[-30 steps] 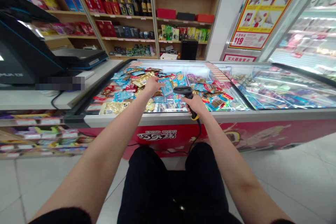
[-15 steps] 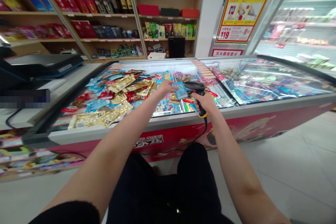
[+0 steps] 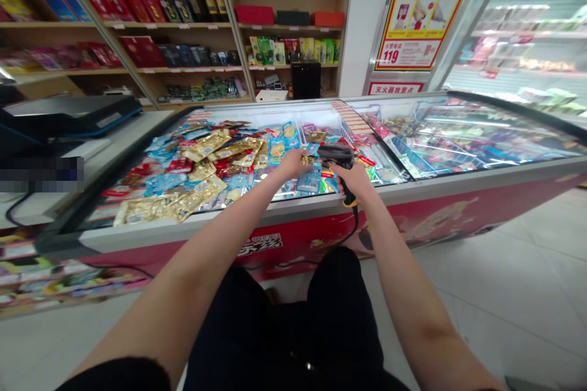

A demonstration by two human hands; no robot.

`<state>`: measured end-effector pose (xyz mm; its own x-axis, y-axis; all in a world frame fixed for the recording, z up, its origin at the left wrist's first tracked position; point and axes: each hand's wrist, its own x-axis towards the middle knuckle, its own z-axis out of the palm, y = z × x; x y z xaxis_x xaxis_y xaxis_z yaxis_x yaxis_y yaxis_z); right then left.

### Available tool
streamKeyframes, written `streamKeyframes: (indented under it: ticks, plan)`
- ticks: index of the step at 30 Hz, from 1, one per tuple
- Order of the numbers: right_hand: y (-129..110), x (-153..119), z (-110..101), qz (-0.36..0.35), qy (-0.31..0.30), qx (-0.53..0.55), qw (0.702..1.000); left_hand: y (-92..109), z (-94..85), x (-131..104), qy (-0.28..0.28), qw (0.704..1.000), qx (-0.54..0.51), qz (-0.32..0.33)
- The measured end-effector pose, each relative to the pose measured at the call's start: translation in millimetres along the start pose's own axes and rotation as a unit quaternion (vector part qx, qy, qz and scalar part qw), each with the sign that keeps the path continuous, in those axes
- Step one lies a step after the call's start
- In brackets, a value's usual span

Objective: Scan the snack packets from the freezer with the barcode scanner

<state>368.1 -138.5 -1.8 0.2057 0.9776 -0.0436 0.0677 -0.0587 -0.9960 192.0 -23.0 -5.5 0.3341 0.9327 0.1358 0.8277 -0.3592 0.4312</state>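
Note:
My right hand (image 3: 354,180) is wrapped around the grip of a black and yellow barcode scanner (image 3: 337,154), its head pointing left and its cable hanging down the freezer front. My left hand (image 3: 295,163) is closed just left of the scanner head, fingertips on a small gold-looking snack packet (image 3: 307,160), partly hidden. Just below those fingers lies a blue packet (image 3: 309,181). To the left, a pile of gold packets (image 3: 206,145), mixed with blue and red ones, covers the glass top of the chest freezer (image 3: 220,220).
A counter (image 3: 98,146) with dark equipment adjoins the freezer's left end. Behind stand wooden shelves (image 3: 177,24) with boxes and bottles. A glass-topped freezer section (image 3: 463,134) extends right. Tiled floor (image 3: 518,293) shows at the right.
The blue packet held up before the scanner is gone from my left fingers; a blue packet now shows below them. The scanner stays in my right hand. The view has shifted slightly.

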Motion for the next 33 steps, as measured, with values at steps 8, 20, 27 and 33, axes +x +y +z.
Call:
streamKeyframes:
  ticks: [8,20,27,33]
  plan:
    - [-2.0,-4.7,33.3,-0.022,-0.039,-0.009,0.999,-32.9,-30.0,-25.2,0.043,0.999,-0.003,-0.018]
    - [-13.1,-26.4,125.0,-0.013,-0.131,-0.070,0.989,-121.5,-105.3,-96.0,0.065,0.987,0.072,-0.128]
    - [-11.9,-31.2,167.3,-0.030,-0.185,-0.081,0.979,-160.0,-131.0,-132.7,-0.007,0.964,0.165,-0.208]
    - [-14.4,-34.9,182.3,-0.028,-0.188,-0.111,0.976,-158.5,-137.2,-157.7,-0.056,0.941,0.238,-0.234]
